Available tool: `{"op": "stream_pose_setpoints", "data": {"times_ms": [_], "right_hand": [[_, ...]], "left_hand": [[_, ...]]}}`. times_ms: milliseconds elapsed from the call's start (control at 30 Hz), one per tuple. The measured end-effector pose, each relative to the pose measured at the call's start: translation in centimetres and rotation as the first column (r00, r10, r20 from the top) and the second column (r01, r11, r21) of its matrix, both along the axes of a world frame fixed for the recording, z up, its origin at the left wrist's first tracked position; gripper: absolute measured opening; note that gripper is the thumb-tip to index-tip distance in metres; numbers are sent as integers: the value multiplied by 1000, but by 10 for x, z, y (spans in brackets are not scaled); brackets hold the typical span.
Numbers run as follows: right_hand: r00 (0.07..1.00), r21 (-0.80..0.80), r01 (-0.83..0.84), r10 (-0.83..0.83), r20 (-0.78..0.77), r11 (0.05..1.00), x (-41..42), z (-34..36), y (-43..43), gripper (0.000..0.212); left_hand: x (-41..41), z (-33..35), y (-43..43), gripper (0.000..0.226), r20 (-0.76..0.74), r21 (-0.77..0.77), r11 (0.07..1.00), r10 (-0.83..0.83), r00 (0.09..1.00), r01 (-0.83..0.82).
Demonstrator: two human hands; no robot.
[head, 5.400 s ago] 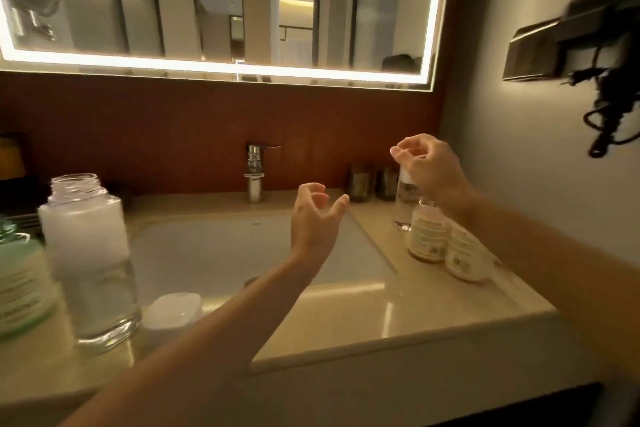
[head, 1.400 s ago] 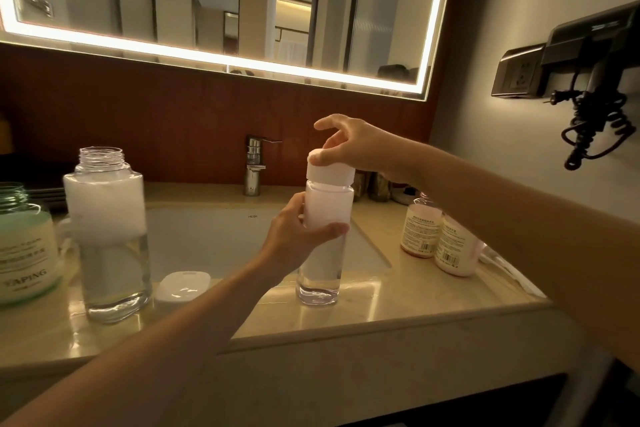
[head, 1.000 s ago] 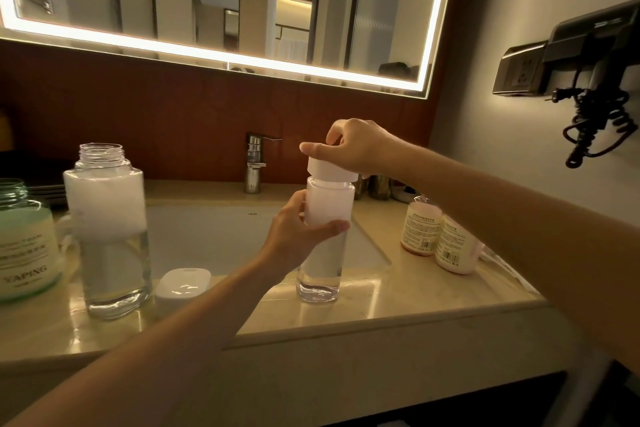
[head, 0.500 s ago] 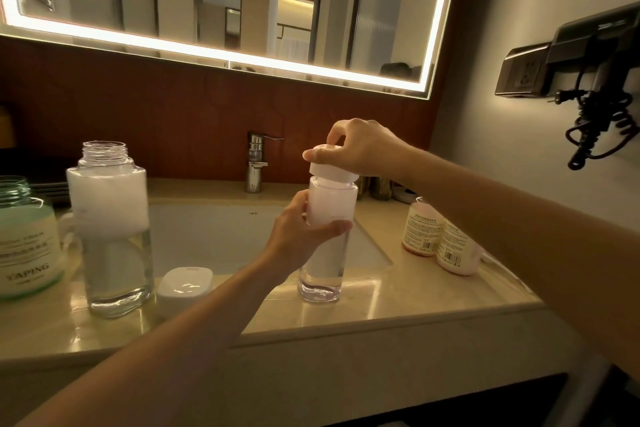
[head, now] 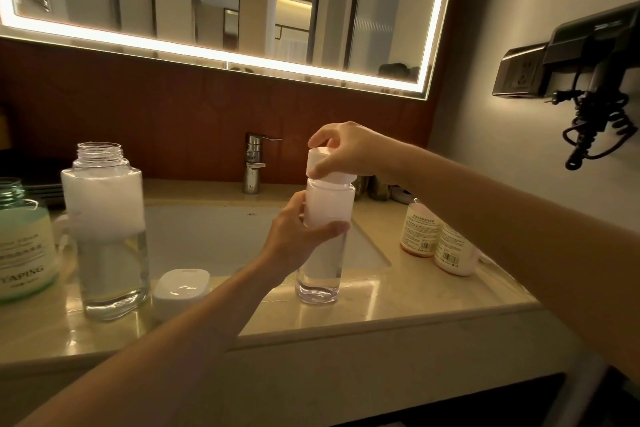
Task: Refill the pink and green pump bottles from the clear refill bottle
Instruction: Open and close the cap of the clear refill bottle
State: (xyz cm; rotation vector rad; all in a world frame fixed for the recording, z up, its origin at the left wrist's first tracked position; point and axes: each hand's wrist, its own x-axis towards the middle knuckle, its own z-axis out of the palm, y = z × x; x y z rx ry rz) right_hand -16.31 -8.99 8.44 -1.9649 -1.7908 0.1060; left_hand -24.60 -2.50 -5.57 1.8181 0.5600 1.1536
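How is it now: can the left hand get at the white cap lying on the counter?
Probably yes, once freed. The left hand grips the slim bottle; the white cap lies uncovered just left of that forearm, nothing over it.

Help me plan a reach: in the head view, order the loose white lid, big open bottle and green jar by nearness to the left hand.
1. Loose white lid, counter, left of left hand.
2. Big open bottle, farther left.
3. Green jar, far left.
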Motion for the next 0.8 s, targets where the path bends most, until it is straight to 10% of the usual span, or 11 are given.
{"op": "stream_pose_setpoints", "data": {"times_ms": [133,400,633,800], "right_hand": [[992,-47,-9,3,-127,999,-4,5,-1,68],[819,158,192,-247,517,969,0,-13,3,78],[996,66,-36,30,81,997,7,-4,2,47],[985,326,36,21,-170,945,16,2,0,39]], "left_hand": [[0,0,0,66,3,-2,1000,-4,1000,4],[1,0,-1,65,-4,-3,1000,4,1000,-4],[0,1,-1,67,-6,11,1000,2,1000,-2],[0,0,-1,65,11,16,1000,4,1000,-4]]}}
